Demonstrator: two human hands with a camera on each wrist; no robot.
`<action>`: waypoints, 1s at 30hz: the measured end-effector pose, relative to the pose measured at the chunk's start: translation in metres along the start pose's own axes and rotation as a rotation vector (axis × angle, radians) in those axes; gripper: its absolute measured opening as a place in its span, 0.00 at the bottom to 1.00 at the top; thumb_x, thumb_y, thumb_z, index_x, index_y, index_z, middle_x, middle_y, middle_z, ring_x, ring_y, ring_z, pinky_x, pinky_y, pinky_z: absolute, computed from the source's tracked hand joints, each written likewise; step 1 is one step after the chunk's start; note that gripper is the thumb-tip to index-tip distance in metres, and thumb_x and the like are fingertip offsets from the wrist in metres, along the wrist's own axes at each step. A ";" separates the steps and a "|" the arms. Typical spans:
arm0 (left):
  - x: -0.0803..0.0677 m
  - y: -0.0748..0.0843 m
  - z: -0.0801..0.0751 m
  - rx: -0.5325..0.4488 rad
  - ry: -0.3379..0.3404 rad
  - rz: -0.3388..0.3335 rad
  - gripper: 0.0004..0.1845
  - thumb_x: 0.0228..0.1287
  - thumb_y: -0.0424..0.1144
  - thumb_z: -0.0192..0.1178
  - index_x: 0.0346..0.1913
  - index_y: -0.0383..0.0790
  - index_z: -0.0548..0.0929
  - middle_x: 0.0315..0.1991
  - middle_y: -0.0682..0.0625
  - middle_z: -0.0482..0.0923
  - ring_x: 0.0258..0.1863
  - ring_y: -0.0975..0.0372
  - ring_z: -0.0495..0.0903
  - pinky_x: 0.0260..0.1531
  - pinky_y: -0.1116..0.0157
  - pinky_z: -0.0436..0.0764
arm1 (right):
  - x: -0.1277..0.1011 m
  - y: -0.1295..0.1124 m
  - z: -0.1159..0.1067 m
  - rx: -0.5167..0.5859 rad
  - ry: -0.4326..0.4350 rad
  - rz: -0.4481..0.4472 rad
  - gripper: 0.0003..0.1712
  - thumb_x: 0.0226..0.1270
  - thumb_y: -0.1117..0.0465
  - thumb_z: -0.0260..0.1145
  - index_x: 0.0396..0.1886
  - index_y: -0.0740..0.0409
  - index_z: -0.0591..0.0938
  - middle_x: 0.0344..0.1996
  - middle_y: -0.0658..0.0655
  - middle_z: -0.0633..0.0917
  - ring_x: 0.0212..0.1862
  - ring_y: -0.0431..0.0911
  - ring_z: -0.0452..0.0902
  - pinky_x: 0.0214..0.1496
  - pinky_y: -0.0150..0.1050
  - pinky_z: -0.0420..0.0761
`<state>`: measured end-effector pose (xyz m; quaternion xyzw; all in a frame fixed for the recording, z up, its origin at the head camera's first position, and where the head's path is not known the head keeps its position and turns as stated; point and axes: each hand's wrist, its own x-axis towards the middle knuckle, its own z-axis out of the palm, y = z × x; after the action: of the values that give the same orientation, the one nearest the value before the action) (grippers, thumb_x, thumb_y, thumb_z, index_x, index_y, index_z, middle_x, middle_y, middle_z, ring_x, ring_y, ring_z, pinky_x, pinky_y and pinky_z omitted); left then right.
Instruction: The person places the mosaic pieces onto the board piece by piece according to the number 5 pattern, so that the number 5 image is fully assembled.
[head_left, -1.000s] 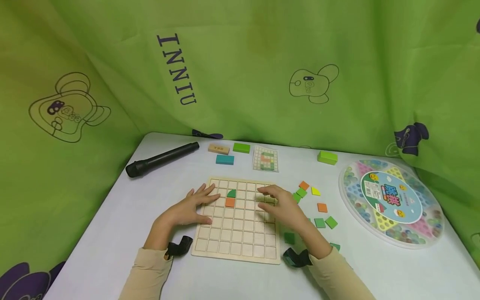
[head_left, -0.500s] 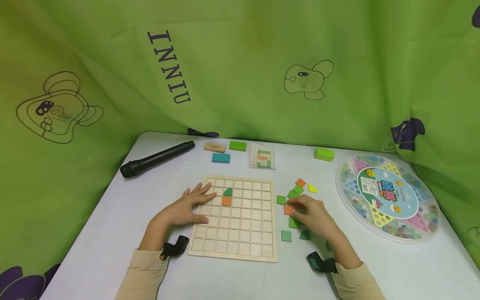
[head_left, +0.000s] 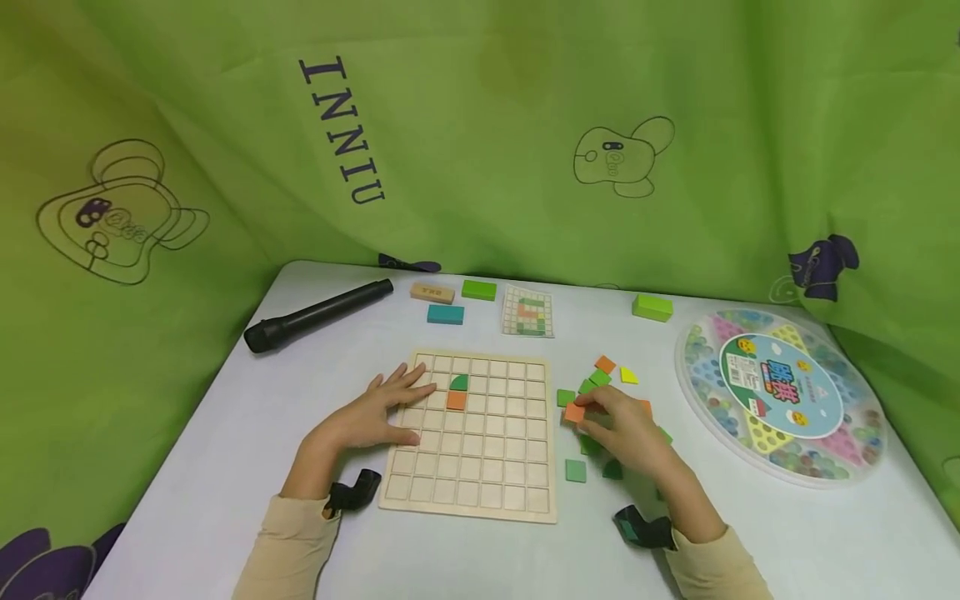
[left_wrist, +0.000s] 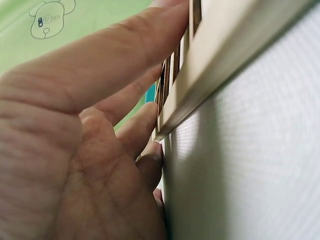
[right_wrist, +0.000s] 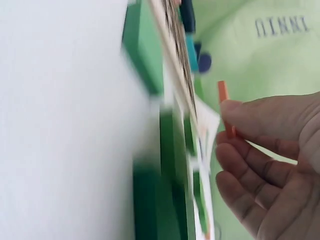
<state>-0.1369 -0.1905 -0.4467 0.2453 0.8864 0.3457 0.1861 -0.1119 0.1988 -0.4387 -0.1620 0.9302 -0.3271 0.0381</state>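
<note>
A wooden grid board [head_left: 472, 454] lies on the table, with a green quarter-round tile [head_left: 459, 382] directly above an orange square tile [head_left: 456, 401] in its cells. My left hand [head_left: 371, 419] rests on the board's left edge, fingers spread, as the left wrist view also shows. To the right of the board, my right hand [head_left: 628, 429] pinches another orange square tile [head_left: 573, 413] between thumb and fingers. In the right wrist view that orange tile [right_wrist: 223, 92] is held edge-on, raised off the table. Loose green tiles [head_left: 575, 471] lie around this hand, some partly hidden under it.
Behind the board lies a pattern card [head_left: 528, 312]. Several coloured blocks [head_left: 446, 315] and a black microphone [head_left: 318, 317] are at the back left, a green block [head_left: 652, 307] at the back right. A round marble game box [head_left: 780, 392] occupies the right side. Green cloth [head_left: 480, 167] encloses the table.
My right hand has moved right from over the board to the loose tiles, then lifted an orange square tile slightly. My left hand has stayed on the board's edge.
</note>
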 end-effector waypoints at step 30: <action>-0.003 0.002 -0.001 0.014 -0.001 0.007 0.42 0.52 0.50 0.68 0.70 0.46 0.65 0.76 0.44 0.44 0.75 0.45 0.35 0.70 0.41 0.32 | 0.079 -0.101 0.076 -0.136 -0.295 -0.366 0.11 0.61 0.58 0.68 0.41 0.57 0.83 0.37 0.49 0.80 0.38 0.39 0.73 0.41 0.31 0.77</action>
<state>-0.1351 -0.1917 -0.4442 0.2499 0.8878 0.3400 0.1836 -0.1452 0.0537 -0.4330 -0.3761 0.8896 -0.2382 0.1026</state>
